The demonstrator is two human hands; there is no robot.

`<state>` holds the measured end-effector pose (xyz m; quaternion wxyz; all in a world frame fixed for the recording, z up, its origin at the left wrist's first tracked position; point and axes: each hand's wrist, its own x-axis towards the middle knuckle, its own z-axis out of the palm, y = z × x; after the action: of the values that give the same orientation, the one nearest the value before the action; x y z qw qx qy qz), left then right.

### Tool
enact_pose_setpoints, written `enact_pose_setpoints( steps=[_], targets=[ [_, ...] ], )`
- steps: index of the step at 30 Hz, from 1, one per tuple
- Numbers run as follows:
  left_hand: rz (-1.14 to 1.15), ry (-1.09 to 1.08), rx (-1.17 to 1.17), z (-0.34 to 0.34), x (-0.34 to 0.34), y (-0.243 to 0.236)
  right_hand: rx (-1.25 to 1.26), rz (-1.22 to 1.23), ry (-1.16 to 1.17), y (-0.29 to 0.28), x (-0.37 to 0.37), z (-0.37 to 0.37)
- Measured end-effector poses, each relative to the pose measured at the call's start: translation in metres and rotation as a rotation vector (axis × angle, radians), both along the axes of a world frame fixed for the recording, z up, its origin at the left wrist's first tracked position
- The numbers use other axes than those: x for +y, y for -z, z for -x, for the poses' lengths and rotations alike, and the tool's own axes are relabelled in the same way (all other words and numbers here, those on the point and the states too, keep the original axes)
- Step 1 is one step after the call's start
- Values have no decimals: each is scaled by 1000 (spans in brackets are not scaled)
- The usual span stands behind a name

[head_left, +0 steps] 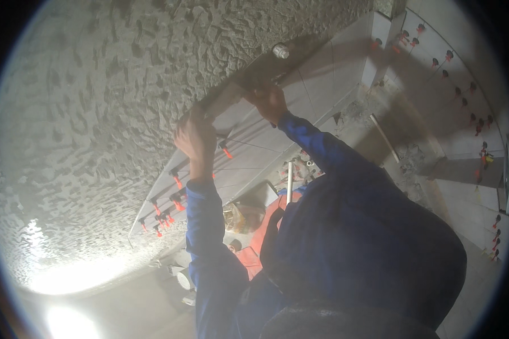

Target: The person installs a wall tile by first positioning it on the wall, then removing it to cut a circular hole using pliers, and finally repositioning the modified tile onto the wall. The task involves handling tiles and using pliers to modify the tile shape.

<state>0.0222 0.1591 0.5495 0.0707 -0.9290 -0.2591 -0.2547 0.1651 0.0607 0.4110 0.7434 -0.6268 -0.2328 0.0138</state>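
Both my arms, in blue sleeves, reach up to the upper edge of a row of large grey wall tiles (316,79). My left hand (195,137) is closed at one end of a light grey flat piece (225,98), its fingers bent over the edge. At the other end, my right hand (268,103) has curled fingers against the piece, partly in dark shadow. Whether the piece is loose or part of the tiling, I cannot tell. Red-and-black tile levelling clips (176,179) stick out of the joints below my left hand.
Rough, ridged grey wall (124,73) rises above the tiles. A round metal fitting (280,51) protrudes near my right hand. Low down are a white pipe (289,182), red cloth (253,248) and rubble (411,157). More clips (449,55) dot the right-hand tiled wall. A bright lamp (70,323) glares lower left.
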Motion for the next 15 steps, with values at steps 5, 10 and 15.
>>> enact_pose_setpoints(
  steps=[5,10,15],
  targets=[
    [-212,90,-153,3,-2,9,26,19,-12,15,13,-4],
    [-119,23,-102,4,2,16,-127,10,47,13,8,-6],
    [-163,144,-204,4,2,25,-84,168,-35,-2,-9,-1]
  ],
)
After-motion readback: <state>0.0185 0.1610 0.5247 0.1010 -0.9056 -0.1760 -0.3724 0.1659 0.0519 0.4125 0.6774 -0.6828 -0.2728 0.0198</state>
